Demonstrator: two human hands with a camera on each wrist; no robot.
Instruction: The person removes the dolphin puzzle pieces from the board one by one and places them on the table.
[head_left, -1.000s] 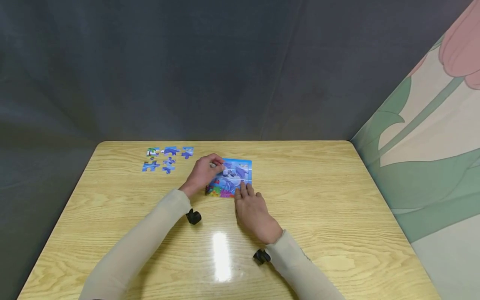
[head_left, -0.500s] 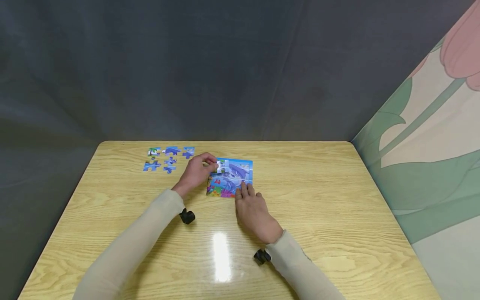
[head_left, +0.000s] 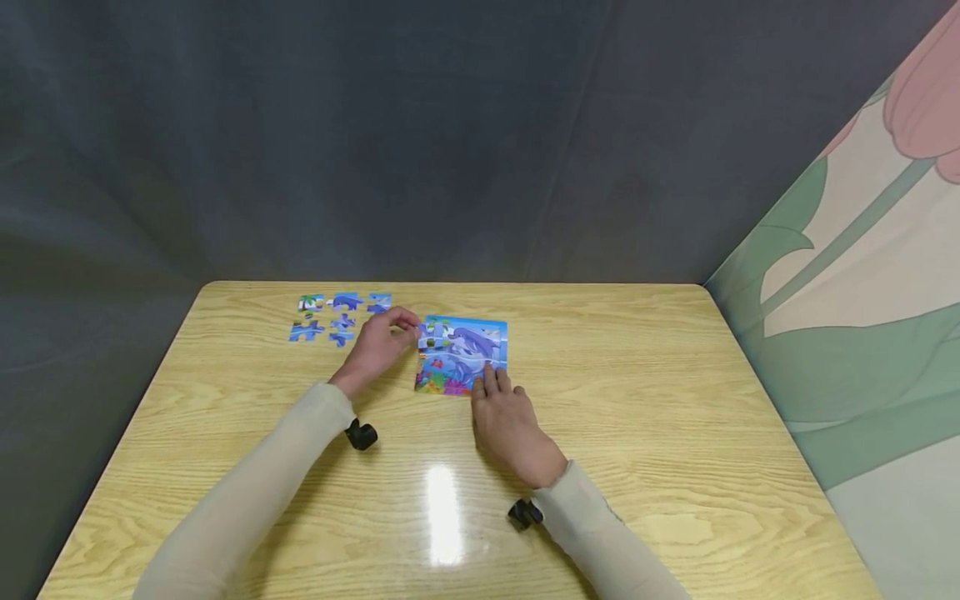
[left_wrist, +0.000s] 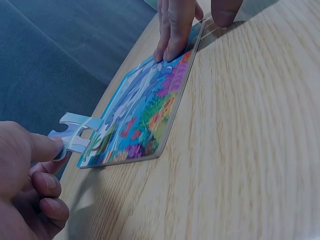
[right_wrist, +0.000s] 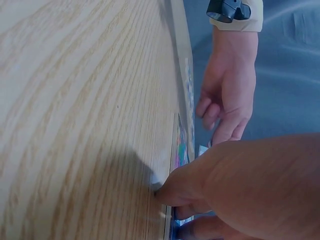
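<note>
A jigsaw puzzle board (head_left: 480, 323) with a dolphin and coral picture lies flat on the wooden table. My left hand (head_left: 380, 343) pinches a jigsaw piece (left_wrist: 74, 134) between thumb and finger. In the left wrist view this blue and white piece is raised over the board's left end. My right hand (head_left: 513, 429) rests on the board's near right edge with its fingers stretched out. In the right wrist view that hand's fingers (right_wrist: 182, 187) cover part of the board, which appears almost edge-on.
Several loose jigsaw pieces (head_left: 306, 332) lie at the table's back left, including one with a dolphin (head_left: 347, 301). A dark curtain (head_left: 450, 142) hangs behind the table (head_left: 637, 400). A wall with a flower pattern (head_left: 862, 333) stands at the right.
My left hand has moved left across the board with the jigsaw piece in its fingers, uncovering more of the picture's middle. My right hand has stayed on the board's edge.
</note>
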